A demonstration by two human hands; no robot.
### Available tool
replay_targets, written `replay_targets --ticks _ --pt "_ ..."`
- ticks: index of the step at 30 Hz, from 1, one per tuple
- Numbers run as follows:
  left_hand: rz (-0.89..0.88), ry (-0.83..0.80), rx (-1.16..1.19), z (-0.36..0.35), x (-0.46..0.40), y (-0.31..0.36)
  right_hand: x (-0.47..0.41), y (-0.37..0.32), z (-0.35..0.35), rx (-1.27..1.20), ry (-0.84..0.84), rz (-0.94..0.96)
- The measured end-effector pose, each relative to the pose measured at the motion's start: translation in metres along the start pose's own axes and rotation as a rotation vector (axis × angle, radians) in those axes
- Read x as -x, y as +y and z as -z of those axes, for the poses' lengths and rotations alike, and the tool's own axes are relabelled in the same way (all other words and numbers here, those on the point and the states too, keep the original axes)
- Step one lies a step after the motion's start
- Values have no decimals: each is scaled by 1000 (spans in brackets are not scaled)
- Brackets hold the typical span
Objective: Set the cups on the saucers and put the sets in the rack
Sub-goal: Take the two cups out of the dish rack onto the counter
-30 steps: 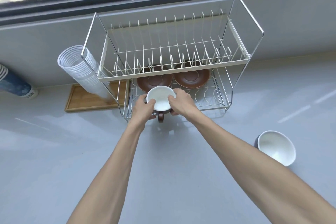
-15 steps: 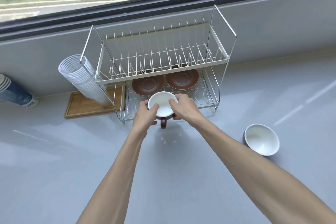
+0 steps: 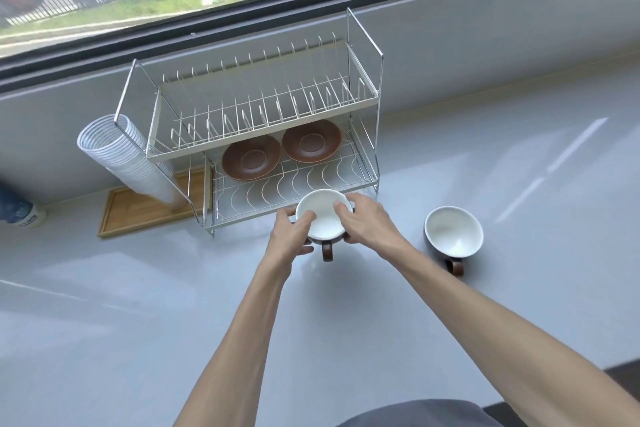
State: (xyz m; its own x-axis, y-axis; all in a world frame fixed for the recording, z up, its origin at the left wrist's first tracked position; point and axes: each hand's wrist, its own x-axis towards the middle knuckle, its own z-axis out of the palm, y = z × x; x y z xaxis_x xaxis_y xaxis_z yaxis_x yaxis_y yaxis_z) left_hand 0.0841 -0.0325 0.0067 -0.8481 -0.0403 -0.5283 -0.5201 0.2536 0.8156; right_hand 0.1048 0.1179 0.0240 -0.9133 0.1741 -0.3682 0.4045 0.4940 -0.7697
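Both hands hold one cup (image 3: pixel 323 217), white inside and brown outside, its handle pointing toward me, just in front of the rack's lower shelf. My left hand (image 3: pixel 291 236) grips its left rim, thumb inside. My right hand (image 3: pixel 367 220) grips the right rim the same way. A second cup (image 3: pixel 453 230) of the same kind stands on the counter to the right. Two brown saucers, the left saucer (image 3: pixel 251 158) and the right saucer (image 3: pixel 311 141), lie side by side at the back of the lower shelf of the two-tier wire rack (image 3: pixel 375 114).
A leaning stack of clear plastic cups (image 3: pixel 128 156) rests against the rack's left side over a wooden tray (image 3: pixel 145 210). A blue paper-cup stack (image 3: pixel 17 210) lies at the far left. The grey counter (image 3: pixel 173 305) runs along a wall under a window.
The view has swung and drawn back from the rack. The held cup has come toward me, off the lower shelf's front edge. The second cup now shows its handle.
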Motion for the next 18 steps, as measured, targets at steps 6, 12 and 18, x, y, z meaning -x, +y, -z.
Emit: replay_targets --ticks 6,12,18 --pt "23 -70 -19 -34 10 -12 16 35 17 6 27 -67" --pt "74 -127 -1 -63 13 -20 22 66 30 -8 53 -111" --pt "98 -156 -6 -83 12 -24 20 88 38 -15 76 -162"
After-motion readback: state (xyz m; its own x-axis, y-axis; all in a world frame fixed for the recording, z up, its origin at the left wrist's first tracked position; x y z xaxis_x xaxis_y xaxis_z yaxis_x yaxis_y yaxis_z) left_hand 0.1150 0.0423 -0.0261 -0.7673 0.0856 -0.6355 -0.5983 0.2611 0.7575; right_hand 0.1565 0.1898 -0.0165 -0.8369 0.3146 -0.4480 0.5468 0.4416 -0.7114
